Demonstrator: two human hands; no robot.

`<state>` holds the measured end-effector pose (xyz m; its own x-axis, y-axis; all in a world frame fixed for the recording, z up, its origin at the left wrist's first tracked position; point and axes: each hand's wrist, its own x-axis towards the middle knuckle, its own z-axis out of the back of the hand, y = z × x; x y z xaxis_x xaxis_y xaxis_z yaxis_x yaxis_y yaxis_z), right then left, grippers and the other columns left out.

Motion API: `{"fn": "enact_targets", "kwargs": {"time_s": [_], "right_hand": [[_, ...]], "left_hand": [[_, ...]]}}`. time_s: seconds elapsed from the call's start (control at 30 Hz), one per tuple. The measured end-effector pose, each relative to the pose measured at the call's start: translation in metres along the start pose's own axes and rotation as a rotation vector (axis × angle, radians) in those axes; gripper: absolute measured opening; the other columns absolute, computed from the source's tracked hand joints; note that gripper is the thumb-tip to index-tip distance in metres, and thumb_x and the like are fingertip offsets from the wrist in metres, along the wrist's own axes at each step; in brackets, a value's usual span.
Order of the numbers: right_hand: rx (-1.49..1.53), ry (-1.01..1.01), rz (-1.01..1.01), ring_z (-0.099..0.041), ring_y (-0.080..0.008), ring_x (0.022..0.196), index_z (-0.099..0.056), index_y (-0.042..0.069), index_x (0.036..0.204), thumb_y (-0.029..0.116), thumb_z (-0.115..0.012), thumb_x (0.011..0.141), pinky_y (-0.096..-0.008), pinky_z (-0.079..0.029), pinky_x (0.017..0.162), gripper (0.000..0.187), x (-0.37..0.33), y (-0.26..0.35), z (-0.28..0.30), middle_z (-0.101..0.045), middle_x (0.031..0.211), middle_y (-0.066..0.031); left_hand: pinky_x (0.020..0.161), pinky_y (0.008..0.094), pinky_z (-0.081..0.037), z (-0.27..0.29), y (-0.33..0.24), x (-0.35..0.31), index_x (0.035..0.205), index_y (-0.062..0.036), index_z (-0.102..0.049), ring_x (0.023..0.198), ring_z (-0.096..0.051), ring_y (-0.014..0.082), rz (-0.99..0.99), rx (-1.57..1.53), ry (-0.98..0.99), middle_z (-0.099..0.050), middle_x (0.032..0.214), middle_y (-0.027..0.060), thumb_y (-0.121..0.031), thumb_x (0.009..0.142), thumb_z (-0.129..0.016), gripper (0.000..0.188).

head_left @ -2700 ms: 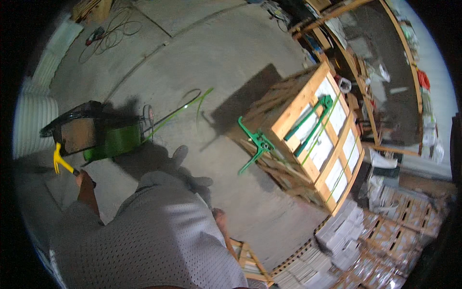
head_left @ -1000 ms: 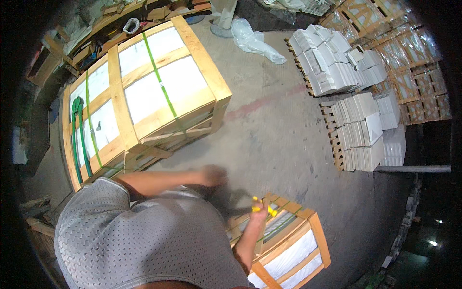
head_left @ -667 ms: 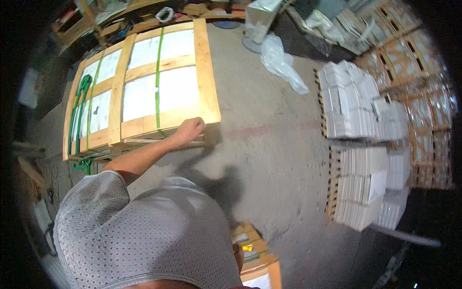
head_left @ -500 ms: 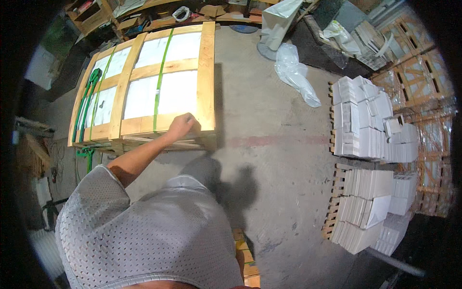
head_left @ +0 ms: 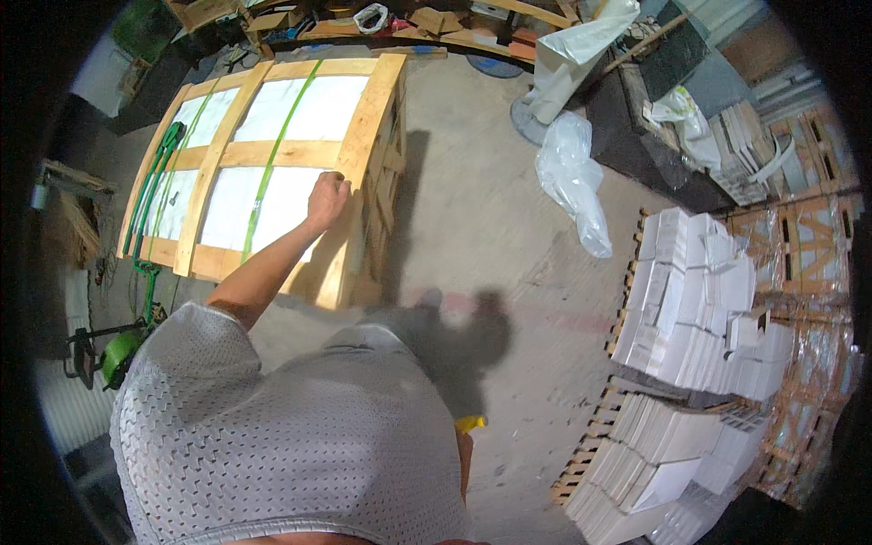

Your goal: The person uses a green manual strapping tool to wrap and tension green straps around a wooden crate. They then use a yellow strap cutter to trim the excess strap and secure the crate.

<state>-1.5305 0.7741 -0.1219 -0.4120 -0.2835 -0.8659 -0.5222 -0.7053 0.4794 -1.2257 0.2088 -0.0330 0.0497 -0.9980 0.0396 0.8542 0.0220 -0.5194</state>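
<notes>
A wooden crate [head_left: 272, 153] with white panels between its slats and green straps around it stands at upper left. My left hand [head_left: 329, 198] is over its near right part, beside a slat, with the fingers curled closed. What they hold, if anything, is hidden, and I cannot tell whether the hand touches the wood. A long green-handled tool [head_left: 163, 156] rests on the crate's left side, near a small dark object [head_left: 174, 199]. At my right side, a strip of my right arm shows beyond the grey shirt, with a small yellow thing [head_left: 470, 423] at it. My right hand's fingers are hidden.
Pallets with stacked white slabs [head_left: 690, 300] stand on the right, in front of wrapped wooden crates [head_left: 799, 236]. Crumpled clear plastic [head_left: 572, 177] lies on the concrete floor [head_left: 472, 200]. A green machine [head_left: 121, 354] is at left. A cluttered bench runs along the back.
My left hand has moved away from the crate's near edge, farther over its top. My view has turned, showing the crate's right side. The yellow thing has come into view by my right arm.
</notes>
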Motion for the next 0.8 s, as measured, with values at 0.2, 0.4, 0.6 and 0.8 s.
{"fn": "enact_targets", "kwargs": {"time_s": [0.2, 0.4, 0.6, 0.8], "right_hand": [[-0.220, 0.029, -0.152, -0.051, -0.0162, 0.051, -0.060, 0.006, 0.083, 0.024, -0.061, 0.087, -0.0330, -0.043, 0.045, 0.019, 0.068, 0.060, 0.031, -0.052, 0.062, -0.0046], [-0.288, 0.085, -0.120, -0.051, -0.0180, 0.050, -0.060, 0.006, 0.086, 0.024, -0.061, 0.088, -0.0344, -0.043, 0.045, 0.018, 0.148, 0.173, 0.041, -0.053, 0.064, -0.0061], [-0.393, 0.171, -0.067, -0.051, -0.0197, 0.050, -0.060, 0.006, 0.089, 0.023, -0.060, 0.089, -0.0358, -0.043, 0.045, 0.017, 0.261, 0.312, 0.048, -0.055, 0.067, -0.0075], [-0.440, 0.345, 0.067, -0.051, -0.0215, 0.050, -0.061, 0.006, 0.092, 0.023, -0.060, 0.090, -0.0373, -0.042, 0.044, 0.017, 0.406, 0.492, 0.024, -0.056, 0.069, -0.0090]], "left_hand": [[0.093, 0.0430, -0.045, -0.019, -0.035, 0.057, 0.109, 0.0019, -0.060, 0.107, -0.056, 0.0346, 0.073, 0.008, 0.008, -0.057, 0.114, 0.0195, -0.030, 0.089, -0.055, 0.038], [0.090, 0.0420, -0.046, -0.027, -0.043, 0.070, 0.108, 0.0019, -0.060, 0.104, -0.057, 0.0355, 0.218, -0.022, -0.056, -0.058, 0.112, 0.0203, -0.028, 0.089, -0.056, 0.036], [0.092, 0.0423, -0.043, -0.052, -0.067, 0.074, 0.104, 0.0060, -0.059, 0.106, -0.054, 0.0370, 0.385, -0.073, -0.175, -0.057, 0.110, 0.0234, -0.025, 0.089, -0.054, 0.035], [0.091, 0.0414, -0.044, -0.064, -0.096, 0.092, 0.103, 0.0024, -0.061, 0.105, -0.055, 0.0351, 0.467, -0.068, -0.223, -0.058, 0.109, 0.0218, -0.023, 0.089, -0.054, 0.030]]}}
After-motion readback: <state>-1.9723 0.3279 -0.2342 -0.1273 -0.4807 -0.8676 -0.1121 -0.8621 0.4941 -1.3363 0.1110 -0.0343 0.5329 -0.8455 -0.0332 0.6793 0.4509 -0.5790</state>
